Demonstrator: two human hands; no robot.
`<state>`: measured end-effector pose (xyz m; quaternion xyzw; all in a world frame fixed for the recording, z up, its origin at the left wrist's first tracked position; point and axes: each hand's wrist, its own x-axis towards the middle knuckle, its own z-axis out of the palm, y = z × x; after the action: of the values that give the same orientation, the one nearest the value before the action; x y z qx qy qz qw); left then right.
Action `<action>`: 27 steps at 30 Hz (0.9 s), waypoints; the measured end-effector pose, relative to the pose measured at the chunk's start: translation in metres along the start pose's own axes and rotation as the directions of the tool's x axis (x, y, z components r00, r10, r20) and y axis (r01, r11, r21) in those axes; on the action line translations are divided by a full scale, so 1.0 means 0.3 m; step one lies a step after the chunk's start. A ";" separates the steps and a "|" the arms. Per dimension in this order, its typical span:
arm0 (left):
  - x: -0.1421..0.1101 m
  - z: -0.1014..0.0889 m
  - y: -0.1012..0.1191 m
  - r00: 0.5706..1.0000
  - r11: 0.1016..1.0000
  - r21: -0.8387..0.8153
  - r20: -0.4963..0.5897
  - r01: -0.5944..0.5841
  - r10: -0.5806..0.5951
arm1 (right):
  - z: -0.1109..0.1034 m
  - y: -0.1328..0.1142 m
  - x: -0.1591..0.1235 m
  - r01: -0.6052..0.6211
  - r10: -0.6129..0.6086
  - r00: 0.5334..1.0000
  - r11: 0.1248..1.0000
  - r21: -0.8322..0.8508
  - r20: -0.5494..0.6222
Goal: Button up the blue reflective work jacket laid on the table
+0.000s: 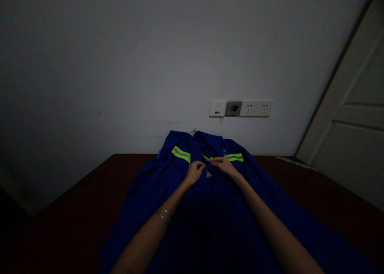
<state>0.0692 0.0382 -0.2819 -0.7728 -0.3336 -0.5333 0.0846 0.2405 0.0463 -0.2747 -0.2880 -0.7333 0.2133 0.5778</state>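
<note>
A blue work jacket [156, 186] with yellow-green reflective strips lies face up, its collar toward the wall. My left hand [195, 171] pinches the front edge of the jacket beside the left chest strip [181, 154]; a bracelet [163, 215] circles that wrist. Opposite it, my right hand [223, 166] has thumb and fingers together on the other front edge, close to the right chest strip [234, 157]. Between the hands, part of the front opening shows, with a small pale patch [209, 174]. Darkness hides exactly what the fingertips grip.
The jacket rests on a dark red table [99, 186] that meets a pale wall [135, 66]. Sockets and a switch plate [253, 109] sit on the wall above the collar. A white panelled door [351, 114] stands at the right, near a thin flat strip [295, 162] on the table.
</note>
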 end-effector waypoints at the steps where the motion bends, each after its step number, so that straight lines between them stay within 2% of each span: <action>1: -0.001 -0.002 0.004 1.000 1.000 0.025 -0.006 -0.008 0.008 | 0.001 0.000 -0.001 0.005 -0.005 1.000 1.000 0.001 0.001; 7: -0.001 -0.015 0.035 0.995 0.986 0.139 -0.031 -0.089 0.094 | 0.010 0.004 -0.001 0.031 -0.031 0.999 0.999 0.025 0.021; 15: -0.005 -0.023 0.051 0.989 0.949 0.278 0.033 -0.150 0.147 | 0.004 0.016 -0.003 -0.041 0.041 0.999 0.992 0.119 0.001; 21: -0.007 -0.024 0.048 0.985 0.934 0.315 0.024 -0.169 0.170 | 0.014 0.038 0.005 -0.065 0.068 0.998 0.979 0.191 -0.010; 27: -0.009 -0.023 0.044 0.984 0.921 0.353 0.006 -0.167 0.177 | 0.028 0.046 -0.001 -0.146 0.147 0.989 0.935 0.322 0.023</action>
<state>0.0713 0.0236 -0.2784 -0.7644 -0.3534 -0.4655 0.2724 0.2349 0.0566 -0.2859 -0.2437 -0.6645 0.3726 0.6002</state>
